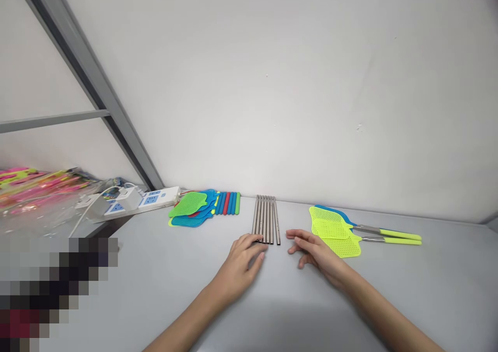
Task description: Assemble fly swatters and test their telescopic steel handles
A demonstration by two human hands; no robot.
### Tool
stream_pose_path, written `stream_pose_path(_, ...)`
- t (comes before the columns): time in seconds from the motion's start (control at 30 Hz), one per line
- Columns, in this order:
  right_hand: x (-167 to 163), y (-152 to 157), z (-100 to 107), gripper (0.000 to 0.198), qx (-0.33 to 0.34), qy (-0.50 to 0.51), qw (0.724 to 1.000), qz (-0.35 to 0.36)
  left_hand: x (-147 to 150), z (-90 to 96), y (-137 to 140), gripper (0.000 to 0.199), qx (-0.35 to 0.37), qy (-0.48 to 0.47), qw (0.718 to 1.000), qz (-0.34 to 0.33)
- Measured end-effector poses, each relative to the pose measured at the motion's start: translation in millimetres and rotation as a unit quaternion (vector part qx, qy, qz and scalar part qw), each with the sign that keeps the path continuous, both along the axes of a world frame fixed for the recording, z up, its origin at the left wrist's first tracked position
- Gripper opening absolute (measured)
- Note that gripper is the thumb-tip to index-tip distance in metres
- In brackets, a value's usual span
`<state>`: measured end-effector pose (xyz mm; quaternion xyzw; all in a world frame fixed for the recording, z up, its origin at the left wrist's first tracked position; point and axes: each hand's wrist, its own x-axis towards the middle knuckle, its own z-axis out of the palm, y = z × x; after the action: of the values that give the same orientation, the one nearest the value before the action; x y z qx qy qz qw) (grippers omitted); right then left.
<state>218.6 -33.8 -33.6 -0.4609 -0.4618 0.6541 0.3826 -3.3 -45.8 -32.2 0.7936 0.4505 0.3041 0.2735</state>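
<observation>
Several metal rods lie side by side in the middle of the table, one slightly apart on the right. My left hand is at their near left ends, fingers spread and fingertips over or touching them. To the right of the rods hovers my right hand, fingers apart and holding nothing. Just beyond it lie fly swatters with yellow-green heads, a blue head behind, metal shafts and yellow-green handles. On the left are loose swatter heads in green, blue and red, next to a row of coloured handles.
A white power strip with plugged-in adapters sits at the table's left edge. Plastic-wrapped coloured items are farther left. The wall rises behind the table, and a grey metal frame slants down at the left.
</observation>
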Motion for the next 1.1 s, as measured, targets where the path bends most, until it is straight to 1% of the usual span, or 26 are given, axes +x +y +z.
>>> stream_pose_path(0.07,1,1,0,0.035,0.019,-0.030,0.999,-0.012,-1,0.5,-1,0.028,0.011,0.021,1.000,-0.011)
stream_pose_path(0.1,1,1,-1,0.037,0.032,-0.032,0.999,0.002,-1,1.0,-1,0.028,0.016,0.032,0.999,-0.017)
stream_pose_path(0.17,-1,0,0,0.039,0.051,-0.019,0.997,0.053,0,2.0,-1,0.028,0.024,0.053,0.998,-0.024)
stream_pose_path(0.23,-4,0,1,0.040,0.057,-0.013,0.993,0.104,0,2.5,-2,0.028,0.028,0.069,0.997,-0.034)
stream_pose_path(0.3,-6,0,2,0.039,0.051,-0.020,0.991,0.122,-1,2.2,-2,0.029,0.031,0.078,0.996,-0.042)
stream_pose_path(0.37,-6,3,2,0.037,0.043,-0.033,0.993,0.103,-1,1.0,-2,0.029,0.033,0.081,0.995,-0.047)
stream_pose_path(0.47,-1,9,-1,0.033,0.035,-0.092,0.995,0.026,-1,-1.5,-2,0.029,0.044,0.092,0.994,-0.048)
stream_pose_path(0.53,4,12,-5,0.030,0.032,-0.151,0.988,-0.028,-1,-2.6,-3,0.030,0.055,0.107,0.992,-0.045)
stream_pose_path(0.63,8,13,-7,0.030,0.027,-0.203,0.977,-0.057,-1,-2.4,-3,0.031,0.067,0.130,0.988,-0.040)
stream_pose_path(0.7,7,11,-5,0.028,0.041,-0.248,0.966,-0.058,-3,-1.5,-1,0.032,0.072,0.139,0.987,-0.034)
stream_pose_path(0.73,5,10,-4,0.027,0.055,-0.284,0.956,-0.060,-4,-1.0,1,0.033,0.075,0.141,0.987,-0.028)
stream_pose_path(0.87,-4,9,-3,0.027,0.154,-0.419,0.892,-0.075,-15,1.2,13,0.034,0.091,0.155,0.984,0.006)
stream_pose_path(0.93,-6,11,-6,0.028,0.174,-0.460,0.868,-0.067,-24,2.3,22,0.035,0.095,0.164,0.981,0.041)
stream_pose_path(1.0,-5,13,-8,0.029,0.174,-0.482,0.857,-0.053,-36,3.3,32,0.036,0.101,0.177,0.976,0.078)
stream_pose_path(1.1,-2,14,-9,0.028,0.173,-0.487,0.855,-0.039,-59,4.5,48,0.038,0.120,0.194,0.962,0.151)
